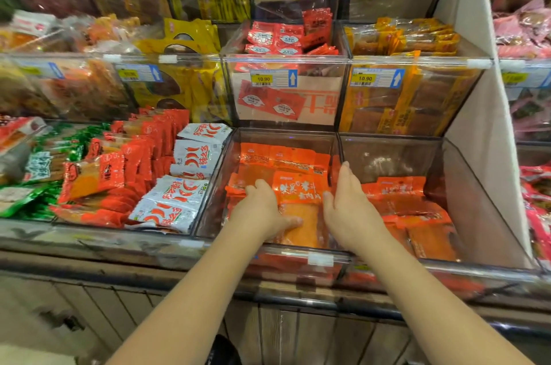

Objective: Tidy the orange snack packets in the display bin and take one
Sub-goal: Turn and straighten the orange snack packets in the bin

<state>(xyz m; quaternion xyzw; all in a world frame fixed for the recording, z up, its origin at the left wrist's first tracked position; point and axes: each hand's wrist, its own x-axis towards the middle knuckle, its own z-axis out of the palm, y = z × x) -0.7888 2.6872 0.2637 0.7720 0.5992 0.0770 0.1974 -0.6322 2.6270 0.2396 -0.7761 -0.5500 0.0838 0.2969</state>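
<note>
Gripping orange packets (296,188), left hand (264,209) sits beside the flat right hand (348,209).

white packets printed with red chillies (185,185) lie stacked left of centre, with red packets (134,156) and green packets (44,162) further left. above, a clear bin (328,72) of red sachets (280,38) carries a yellow 10.90 price tag (264,79). pink packets (521,27) lie far right.

1. The orange snack packets (298,190) carry white lettering on a darker orange top band.
2. The white packets (176,200) bear red chilli prints.
3. The price label (273,78) is yellow and white, with a blue arrow panel.
4. The green packets (21,200) are glossy.
</note>
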